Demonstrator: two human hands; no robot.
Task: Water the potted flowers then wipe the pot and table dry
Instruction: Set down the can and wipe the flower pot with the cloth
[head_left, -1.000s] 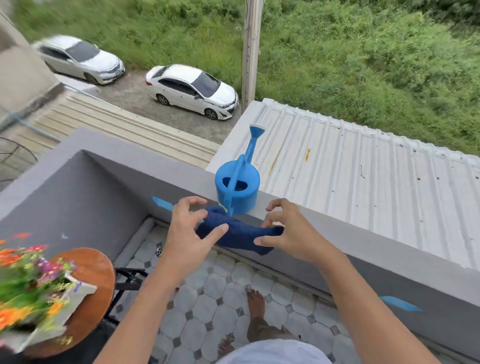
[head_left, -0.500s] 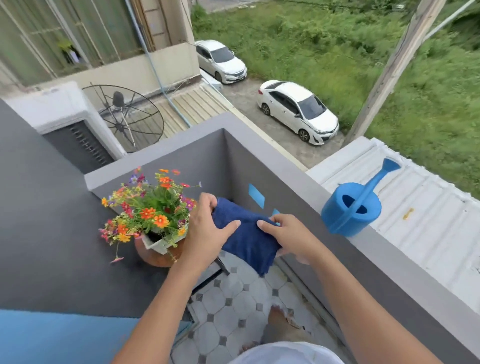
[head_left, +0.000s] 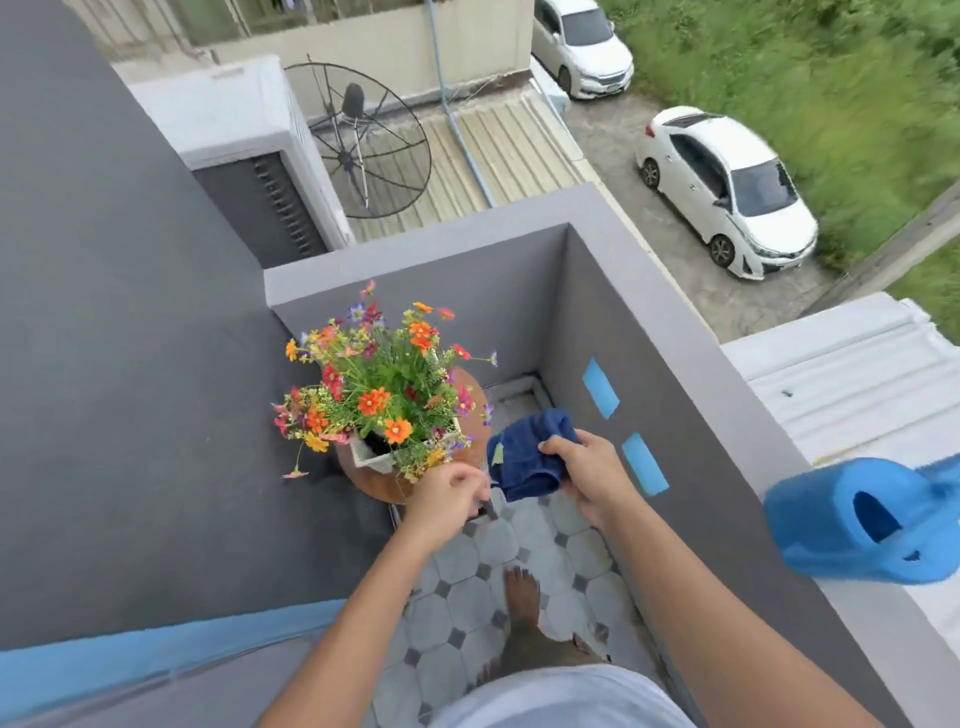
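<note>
Now the right hand (head_left: 589, 475) grips the bunched blue cloth (head_left: 527, 452), fingers curled round it, just right of the pot (head_left: 371, 454) on the round table (head_left: 382, 486). Left hand (head_left: 447, 496) is loosely curled near the pot's flowers (head_left: 382, 376), apparently empty. Watering can (head_left: 862, 525) sits on the ledge (head_left: 883, 639).

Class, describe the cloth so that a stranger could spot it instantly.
Find the grey balcony wall corner, then the round wooden table beneath the flowers. Just right of it, the right hand holds a crumpled dark blue towel, darker than the light blue tape patches.
</note>
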